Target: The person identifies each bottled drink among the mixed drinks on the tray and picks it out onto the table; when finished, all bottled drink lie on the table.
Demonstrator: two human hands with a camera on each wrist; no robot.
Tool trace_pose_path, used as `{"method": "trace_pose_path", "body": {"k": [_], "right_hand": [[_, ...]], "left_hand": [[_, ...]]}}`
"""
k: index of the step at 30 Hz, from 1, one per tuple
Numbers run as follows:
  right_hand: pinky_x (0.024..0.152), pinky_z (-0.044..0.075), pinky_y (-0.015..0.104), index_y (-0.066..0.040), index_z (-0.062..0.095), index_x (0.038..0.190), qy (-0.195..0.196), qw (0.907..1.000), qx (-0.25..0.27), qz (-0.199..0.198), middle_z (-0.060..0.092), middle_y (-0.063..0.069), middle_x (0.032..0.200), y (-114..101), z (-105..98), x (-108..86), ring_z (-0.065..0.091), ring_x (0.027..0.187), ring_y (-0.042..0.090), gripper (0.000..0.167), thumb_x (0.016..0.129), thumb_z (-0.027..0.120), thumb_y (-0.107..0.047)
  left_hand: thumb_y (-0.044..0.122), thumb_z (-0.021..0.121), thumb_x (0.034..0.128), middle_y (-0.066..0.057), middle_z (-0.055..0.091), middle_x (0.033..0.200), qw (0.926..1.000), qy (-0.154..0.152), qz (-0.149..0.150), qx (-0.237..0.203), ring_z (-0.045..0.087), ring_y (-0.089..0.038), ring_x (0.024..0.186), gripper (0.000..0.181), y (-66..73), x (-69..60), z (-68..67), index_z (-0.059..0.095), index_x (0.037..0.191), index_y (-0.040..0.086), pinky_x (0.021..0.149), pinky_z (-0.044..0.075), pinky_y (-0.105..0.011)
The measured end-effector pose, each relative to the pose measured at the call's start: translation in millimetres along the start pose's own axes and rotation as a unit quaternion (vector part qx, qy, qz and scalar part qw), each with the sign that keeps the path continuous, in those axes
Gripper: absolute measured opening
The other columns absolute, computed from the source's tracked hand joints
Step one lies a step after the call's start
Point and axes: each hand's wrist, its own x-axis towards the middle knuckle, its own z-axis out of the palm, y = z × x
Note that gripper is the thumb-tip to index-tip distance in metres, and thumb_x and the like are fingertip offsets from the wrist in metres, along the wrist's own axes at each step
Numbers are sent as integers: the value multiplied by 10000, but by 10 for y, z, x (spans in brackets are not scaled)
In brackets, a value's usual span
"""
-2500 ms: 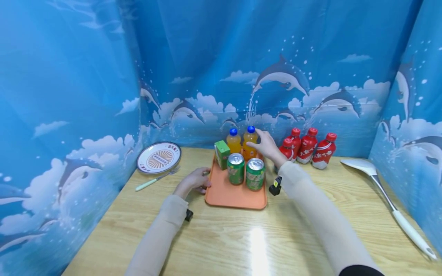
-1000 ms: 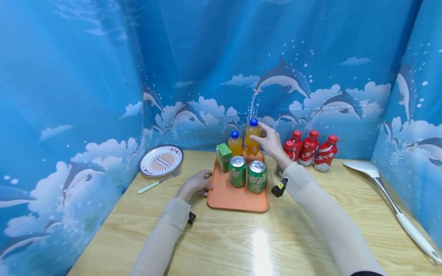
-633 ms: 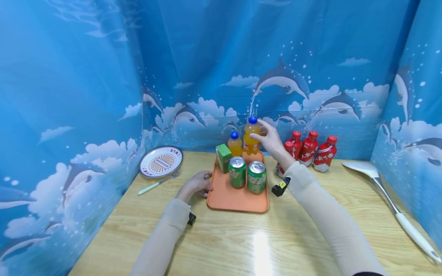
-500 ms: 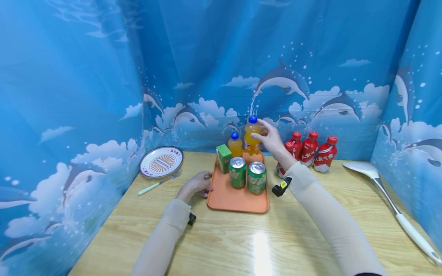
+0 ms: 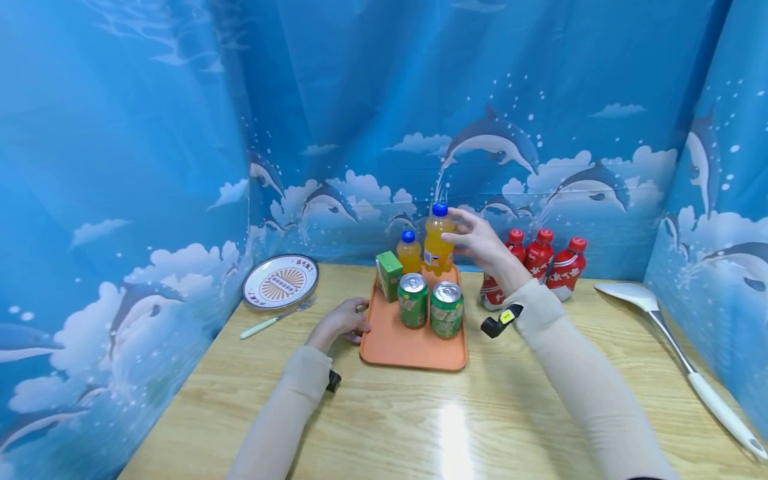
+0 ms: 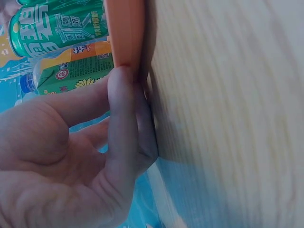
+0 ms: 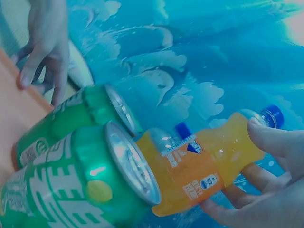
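My right hand [image 5: 480,241] holds an orange soda bottle [image 5: 439,247] with a blue cap at the far end of the orange tray [image 5: 414,350]. In the right wrist view, the thumb lies near the neck of the bottle [image 7: 199,166] and curled fingers touch its lower side. My left hand [image 5: 341,320] pinches the tray's left edge; the left wrist view shows the fingertips at the tray rim [image 6: 126,33]. On the tray stand two green soda cans, the left can [image 5: 413,303] and the right can [image 5: 447,310], a green drink carton [image 5: 389,275] and another orange soda bottle [image 5: 409,253].
Several red bottles [image 5: 538,257] stand to the right, partly behind my right forearm. A patterned plate [image 5: 281,281] and a fork with a pale green handle [image 5: 261,327] lie at the left. A long-handled spatula [image 5: 666,327] lies at the right. A blue dolphin curtain [image 5: 360,100] closes the back.
My right hand has raised the orange soda bottle from its earlier spot; lately the hand shifted right and the bottle's label turned. The left hand keeps its hold on the tray edge.
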Motion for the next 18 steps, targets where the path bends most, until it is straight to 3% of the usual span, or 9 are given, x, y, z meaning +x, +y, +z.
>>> {"method": "trace_pose_path", "body": {"k": [6, 11, 18], "right_hand": [[1303, 300, 635, -252, 263, 1681, -409, 9976, 538, 168, 332, 145, 1716, -46, -54, -54, 354, 1558, 360, 714, 1064, 576, -75], [1296, 276, 650, -262, 300, 1663, -675, 9950, 738, 77, 317, 156, 1711, -90, -84, -94, 366, 1518, 342, 661, 1078, 544, -77], [1284, 250, 696, -253, 400, 1588, -730, 9937, 834, -187, 452, 92, 1587, -158, -116, -168, 426, 1442, 299, 552, 1081, 542, -89]], "left_hand": [[-117, 638, 921, -71, 577, 888, 10000, -25, 13, 35, 576, -124, 606, 720, -9, -3, 11, 400, 1586, 25, 488, 564, -181], [-112, 633, 920, -72, 576, 894, 10000, -9, -6, 43, 572, -119, 585, 716, -10, 2, 18, 402, 1584, 25, 484, 562, -179], [-105, 621, 940, -84, 582, 922, 10000, -11, -16, 1, 589, -123, 635, 723, 2, -2, 0, 377, 1605, 35, 502, 578, -190]]}}
